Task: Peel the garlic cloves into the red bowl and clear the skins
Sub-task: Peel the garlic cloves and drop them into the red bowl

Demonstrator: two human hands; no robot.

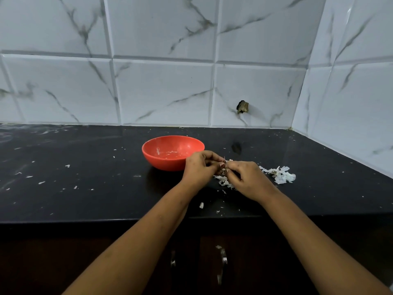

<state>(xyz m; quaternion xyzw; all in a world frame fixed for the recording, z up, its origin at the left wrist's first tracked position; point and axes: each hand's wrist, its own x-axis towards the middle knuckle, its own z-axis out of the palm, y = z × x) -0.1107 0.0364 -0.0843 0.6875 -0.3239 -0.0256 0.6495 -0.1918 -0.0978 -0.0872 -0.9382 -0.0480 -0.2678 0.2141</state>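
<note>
1. L hand (198, 169): fingers curled, tips pinching a small garlic clove (227, 162) together w/ R hand (247, 180); just right of red bowl (161, 161).
2. R hand: also curled, thumb + fingertips meeting L hand's on same clove. Clove mostly hidden btwn fingers; only a pale bit w/ thin root hairs showing.
3. Red bowl: upright on black counter (85, 199), front-right rim hidden behind L hand knuckles. Pale specks inside at bottom; too blurred to tell cloves from scraps.
4. Skins (280, 175): loose white pile on counter just right of R hand; smaller heap under & btwn both hands; stray flakes scattered over counter to left & near front edge.
5. Behind: marbled tile wall (161, 88) w/ dark hole (242, 107), right of bowl, a bit above counter line.
6. Below counter edge: dark cabinet front (63, 262) w/ two metal handles (223, 259); one white flake just above right handle.
</note>
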